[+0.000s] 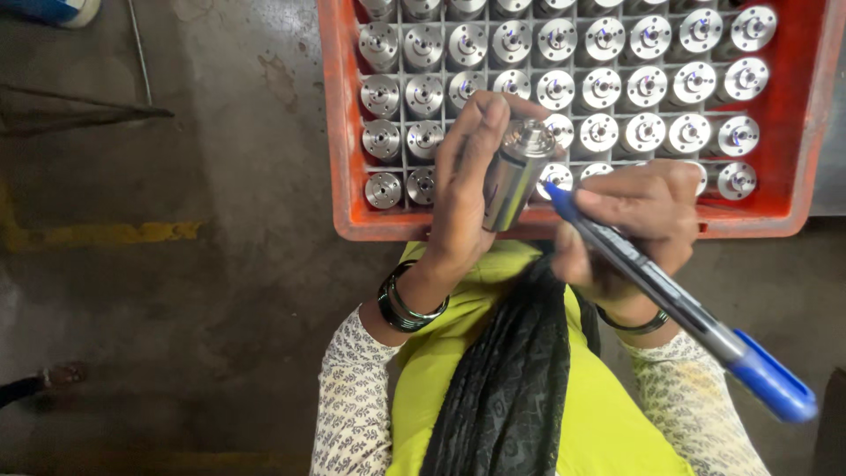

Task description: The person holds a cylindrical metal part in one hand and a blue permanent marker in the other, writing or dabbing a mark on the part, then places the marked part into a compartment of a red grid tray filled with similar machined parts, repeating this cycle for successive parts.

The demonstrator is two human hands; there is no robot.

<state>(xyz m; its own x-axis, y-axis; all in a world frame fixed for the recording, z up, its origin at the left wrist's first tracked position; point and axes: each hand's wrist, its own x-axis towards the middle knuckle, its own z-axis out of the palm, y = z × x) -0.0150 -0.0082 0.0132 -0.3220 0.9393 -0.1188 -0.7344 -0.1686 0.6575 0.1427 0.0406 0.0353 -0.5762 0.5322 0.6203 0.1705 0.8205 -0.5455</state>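
My left hand [465, 189] grips a shiny metal cylinder [514, 176] upright, just above the near rim of a red crate [339, 132]. My right hand [639, 225] holds a blue marker pen [670, 295], its tip touching the cylinder's right side. The pen's capped end points toward the lower right. The crate holds several rows of similar metal cylinders [602, 86] standing in a grey grid.
The crate rests in front of my lap over a grey concrete floor [220, 264]. A yellow painted line [106, 234] runs on the floor at left. A dark scarf [511, 379] hangs over my yellow-green garment. A foot in a sandal [53, 377] shows at far left.
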